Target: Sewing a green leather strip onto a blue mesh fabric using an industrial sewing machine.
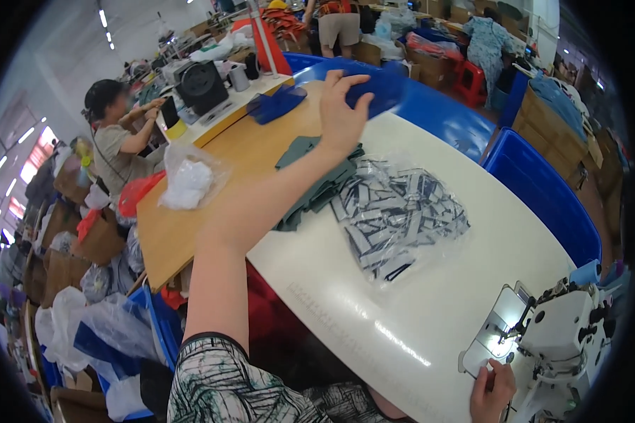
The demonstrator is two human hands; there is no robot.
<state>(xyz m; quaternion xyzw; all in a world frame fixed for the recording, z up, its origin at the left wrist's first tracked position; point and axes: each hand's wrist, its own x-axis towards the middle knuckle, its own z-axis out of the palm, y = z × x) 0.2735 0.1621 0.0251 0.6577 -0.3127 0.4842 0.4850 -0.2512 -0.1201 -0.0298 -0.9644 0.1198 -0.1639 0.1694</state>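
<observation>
My left arm reaches across the white table to the far side. My left hand is raised there with its fingers curved and thumb apart. A blurred dark blue fabric piece shows just beyond its fingers and does not look gripped. Below this hand, partly behind my forearm, lies a stack of dark green fabric pieces. At the lower right my right hand rests at the lit plate of a white sewing machine. Its thumb and fingers are pinched together; anything between them is too small to make out.
A clear bag of grey-and-black strips lies mid-table. Blue bins border the far and right edges. On the wooden tabletop are a white plastic bag and dark blue fabric. A co-worker sits far left.
</observation>
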